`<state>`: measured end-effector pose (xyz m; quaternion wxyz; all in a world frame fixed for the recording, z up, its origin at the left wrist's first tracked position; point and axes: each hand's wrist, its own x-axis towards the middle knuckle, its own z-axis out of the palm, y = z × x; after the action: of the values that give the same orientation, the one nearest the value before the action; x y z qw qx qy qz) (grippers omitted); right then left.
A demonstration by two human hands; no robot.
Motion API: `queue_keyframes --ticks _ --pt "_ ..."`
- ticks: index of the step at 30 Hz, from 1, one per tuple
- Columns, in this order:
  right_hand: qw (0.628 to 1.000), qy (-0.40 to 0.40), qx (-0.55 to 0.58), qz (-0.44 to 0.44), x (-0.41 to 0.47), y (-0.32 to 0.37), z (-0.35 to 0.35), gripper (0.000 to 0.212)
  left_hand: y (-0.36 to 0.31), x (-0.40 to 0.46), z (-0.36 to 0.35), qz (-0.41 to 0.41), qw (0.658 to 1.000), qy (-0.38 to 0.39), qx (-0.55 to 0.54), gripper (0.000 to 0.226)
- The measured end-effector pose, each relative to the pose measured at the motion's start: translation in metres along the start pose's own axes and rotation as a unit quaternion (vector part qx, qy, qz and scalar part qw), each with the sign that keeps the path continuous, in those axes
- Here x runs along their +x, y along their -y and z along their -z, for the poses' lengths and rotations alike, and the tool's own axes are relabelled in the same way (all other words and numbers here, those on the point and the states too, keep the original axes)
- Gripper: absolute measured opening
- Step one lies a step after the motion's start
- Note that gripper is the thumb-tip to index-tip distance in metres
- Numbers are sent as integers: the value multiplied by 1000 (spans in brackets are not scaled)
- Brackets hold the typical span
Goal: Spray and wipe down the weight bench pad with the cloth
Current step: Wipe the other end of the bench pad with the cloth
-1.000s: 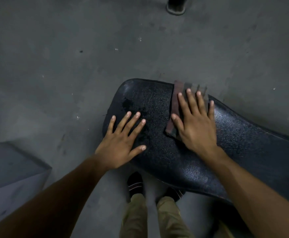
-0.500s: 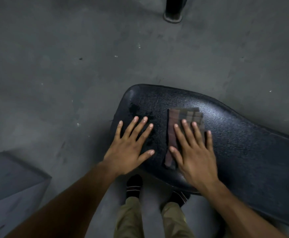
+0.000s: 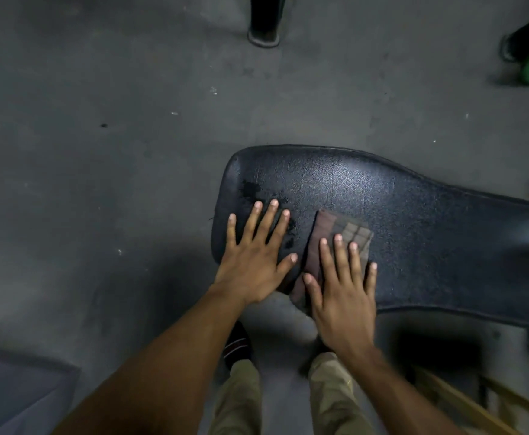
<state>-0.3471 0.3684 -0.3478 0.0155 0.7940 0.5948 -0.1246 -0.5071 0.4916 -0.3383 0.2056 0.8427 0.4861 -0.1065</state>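
**Cloth near the edge, could slip off**

Right hand flat with fingers spread, pressing the cloth at the near rim of the bench pad. Could drag it off the edge if pulled closer. Left hand flat at 9 o'clock of the cloth, steadying. Wet spot at 11 o'clock, maybe missed.

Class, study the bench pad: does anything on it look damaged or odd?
Yes. The bench pad has dark worn or wet-looking blotches near its rounded end, just beyond the left hand; which, the picture cannot settle.
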Motion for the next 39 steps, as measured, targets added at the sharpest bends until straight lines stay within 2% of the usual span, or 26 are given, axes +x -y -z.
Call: queue_keyframes --ticks 6,10,13,17,22,27,31,35,39 --pt "991 -25 78 -109 26 48 -3 68 5 1 -1 -16 999 -3 -42 72" --pt "999 -2 34 -17 1 60 -7 69 21 -6 2 -39 992 -24 -115 73" --pt "999 11 11 35 -16 36 -6 67 30 -26 -4 4 987 -69 -143 76" --pt "1000 14 20 16 -7 6 0 69 46 -48 -20 121 973 -101 -169 83" --pt "998 6 59 -37 33 41 2 71 42 -57 -38 155 952 -109 -240 81" --pt "995 15 30 99 34 77 2 69 37 -54 -29 170 916 -118 -345 77" --pt "981 30 -27 192 11 47 2 69 45 -57 -21 159 882 -115 -428 68" --pt "983 37 -40 175 13 17 9 68 48 -61 -21 150 868 -103 -462 64" --pt "994 18 10 106 35 51 5 68 48 -58 -28 163 846 -131 -490 65"
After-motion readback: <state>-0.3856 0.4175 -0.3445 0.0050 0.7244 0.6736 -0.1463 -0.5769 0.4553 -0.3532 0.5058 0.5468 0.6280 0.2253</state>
